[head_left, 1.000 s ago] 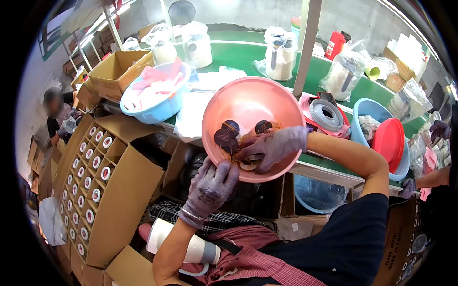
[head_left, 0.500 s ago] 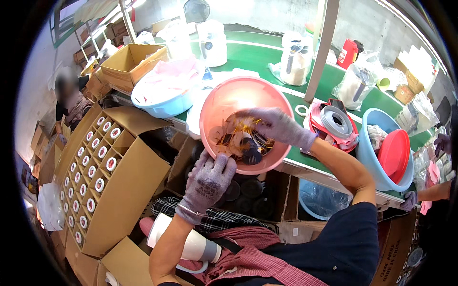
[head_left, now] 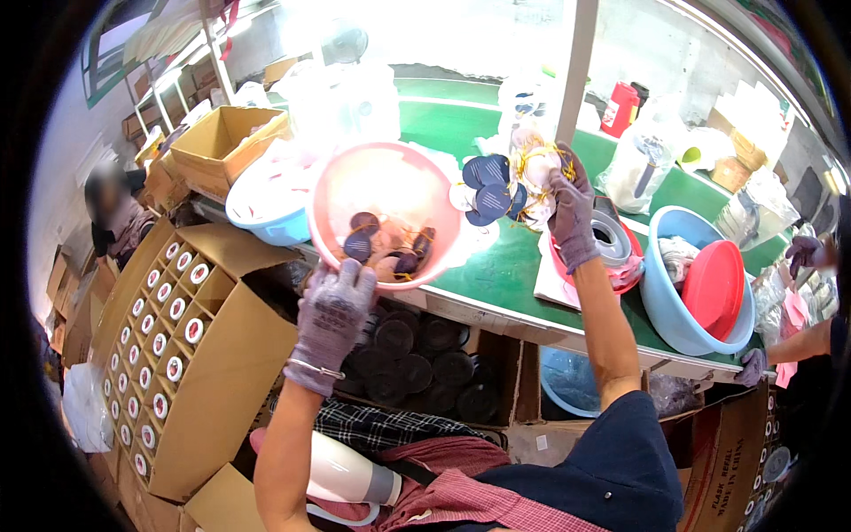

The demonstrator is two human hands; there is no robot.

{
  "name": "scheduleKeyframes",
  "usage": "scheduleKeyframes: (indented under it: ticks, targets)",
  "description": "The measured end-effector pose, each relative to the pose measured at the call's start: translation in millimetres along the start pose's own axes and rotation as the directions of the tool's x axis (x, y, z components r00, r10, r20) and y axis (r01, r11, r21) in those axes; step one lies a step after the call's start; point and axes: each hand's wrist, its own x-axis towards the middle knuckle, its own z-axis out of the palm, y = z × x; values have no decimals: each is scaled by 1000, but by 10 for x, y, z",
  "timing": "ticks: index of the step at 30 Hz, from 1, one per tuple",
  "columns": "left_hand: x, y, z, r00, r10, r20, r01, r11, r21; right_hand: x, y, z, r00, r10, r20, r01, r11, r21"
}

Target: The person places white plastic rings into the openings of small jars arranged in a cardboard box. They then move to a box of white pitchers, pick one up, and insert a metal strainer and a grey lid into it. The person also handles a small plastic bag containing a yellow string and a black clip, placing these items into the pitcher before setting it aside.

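Fingers [head_left: 560,182] of the right hand [head_left: 574,211] are closed on a bunch of round hang tags [head_left: 490,183], gathered by its golden cords and held over the green worktop [head_left: 483,277]. From my remote view, I judge that relation to be what counts: the bunch spreads left of those fingers, its long axis running roughly left to right and dipping slightly at the left end. Dark blue discs fan out farthest left, pale discs sit closer to the grip, and the tags' left edge hangs just right of the pink basin [head_left: 381,182], apart from its rim.

My left hand [head_left: 335,306] is at the basin's near left rim, fingers touching it; whether they clench it or only steady it, I cannot tell. Loose tags [head_left: 403,260] lie in the basin just beyond those fingertips, far and to the right, so of my 2 hands the left is nearer to them.

Near the right wrist, I see a grey ring [head_left: 610,238] in a red tray [head_left: 631,282], and farther right a blue basin [head_left: 660,297] holding a red lid [head_left: 718,282].
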Motion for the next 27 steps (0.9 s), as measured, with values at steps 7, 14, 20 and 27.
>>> scheduleKeyframes:
  ticks: [7, 14, 20, 27]
  targets:
    - [573, -68, -225, 995, 41, -86, -45, 998, -49, -566, 475, -215, 996, -81, 27, 71, 613, -787]
    - [1612, 615, -815, 944, 35, -328, -236, 767, -597, -845, 1178, -437, 872, 130, 472, 486, -339, -806]
    - [2416, 1673, -1183, 782, 230, -579, -611, 462, -642, -837, 1173, -351, 891, 186, 415, 449, -223, -865]
    - [2515, 2699, -1245, 775, 418, -474, -632, 538, -558, -921, 427, 319, 889, 402, 219, 351, -290, -891]
